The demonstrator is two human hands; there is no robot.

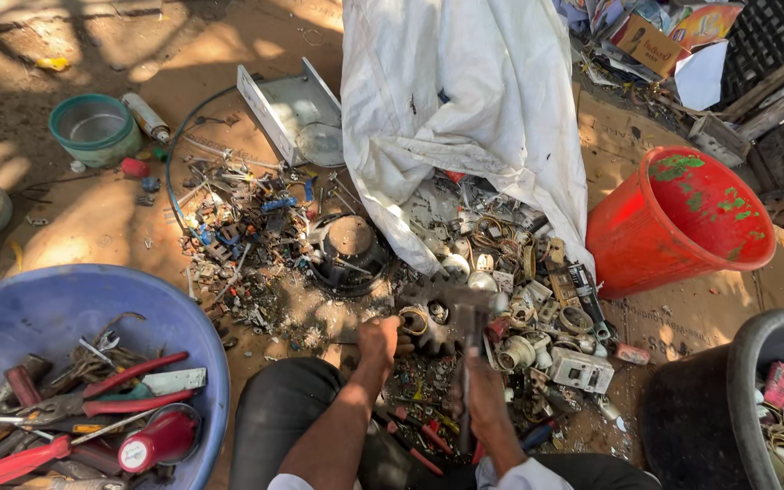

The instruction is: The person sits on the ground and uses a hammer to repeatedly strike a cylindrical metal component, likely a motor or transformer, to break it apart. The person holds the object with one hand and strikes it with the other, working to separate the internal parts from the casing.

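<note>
My left hand (379,342) presses on the edge of a dark gear-shaped metal part (436,319) lying on the ground among scrap. My right hand (480,392) grips the handle of a hammer (467,338), whose head rests over that part. A copper coil ring (414,320) sits on the part beside my left fingers. My knees in dark trousers frame the lower middle of the view.
A blue tub (56,299) of pliers and tools stands at lower left. A white sack (465,100) spills scrap; beside it lie a round black speaker (349,251), a tipped red bucket (682,227), a black tub (755,363) and a green bowl (94,127).
</note>
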